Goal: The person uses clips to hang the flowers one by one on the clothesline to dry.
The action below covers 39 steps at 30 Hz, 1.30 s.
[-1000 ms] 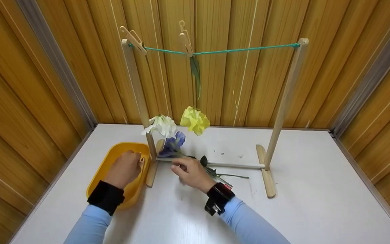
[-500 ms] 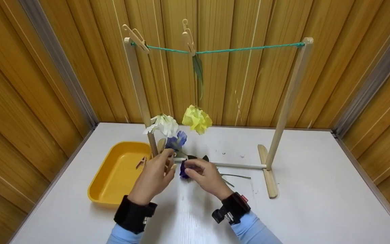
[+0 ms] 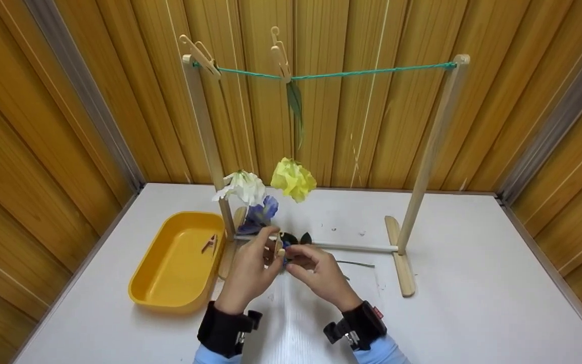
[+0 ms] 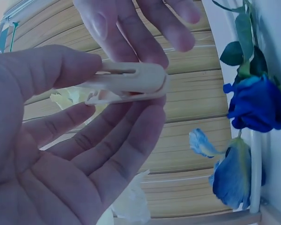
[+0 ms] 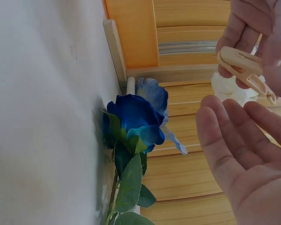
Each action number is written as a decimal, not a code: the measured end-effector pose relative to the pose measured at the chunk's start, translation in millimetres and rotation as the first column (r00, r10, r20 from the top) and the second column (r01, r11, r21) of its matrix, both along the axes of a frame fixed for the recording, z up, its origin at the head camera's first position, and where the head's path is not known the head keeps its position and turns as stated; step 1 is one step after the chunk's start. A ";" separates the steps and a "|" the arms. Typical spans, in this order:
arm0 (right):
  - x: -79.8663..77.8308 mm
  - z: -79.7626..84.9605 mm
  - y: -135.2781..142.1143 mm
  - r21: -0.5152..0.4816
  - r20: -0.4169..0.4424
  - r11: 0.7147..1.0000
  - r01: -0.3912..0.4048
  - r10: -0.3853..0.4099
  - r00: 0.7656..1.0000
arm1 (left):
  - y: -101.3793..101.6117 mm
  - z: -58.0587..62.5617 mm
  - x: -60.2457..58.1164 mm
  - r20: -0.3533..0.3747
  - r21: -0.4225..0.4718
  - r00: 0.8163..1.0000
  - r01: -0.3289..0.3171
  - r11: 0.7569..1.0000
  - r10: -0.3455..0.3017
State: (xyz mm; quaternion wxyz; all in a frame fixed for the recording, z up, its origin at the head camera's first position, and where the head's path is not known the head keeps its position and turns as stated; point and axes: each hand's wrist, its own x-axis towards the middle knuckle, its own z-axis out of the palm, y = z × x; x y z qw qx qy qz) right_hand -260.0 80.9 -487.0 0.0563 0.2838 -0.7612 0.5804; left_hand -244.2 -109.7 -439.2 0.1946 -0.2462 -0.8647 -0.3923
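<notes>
My left hand pinches a beige clothespin between thumb and fingers, over the table in front of the rack. Close by on its right, my right hand has relaxed, slightly bent fingers and holds nothing; in the right wrist view its fingertips are just below the clothespin. A blue rose with green leaves lies on the table beyond the hands, mostly hidden by them in the head view. Beside it is a paler blue-violet flower. A white flower and a yellow flower hang upside down above.
A wooden rack carries a green cord, where one beige clothespin grips the yellow flower's stem and another clothespin the white one's. Left of the rack stands a yellow tray with a reddish clothespin inside. Wood-patterned walls surround the table.
My left hand has come out of the yellow tray with the clothespin and moved right, in front of the flowers. My right hand has shifted slightly right and nearer to me.
</notes>
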 end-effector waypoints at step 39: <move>-4.3 -8.3 15.7 0.116 -0.025 0.993 0.011 -0.008 1.000 | 0.5 -11.5 -1.1 0.166 0.197 0.981 0.067 0.978 -0.101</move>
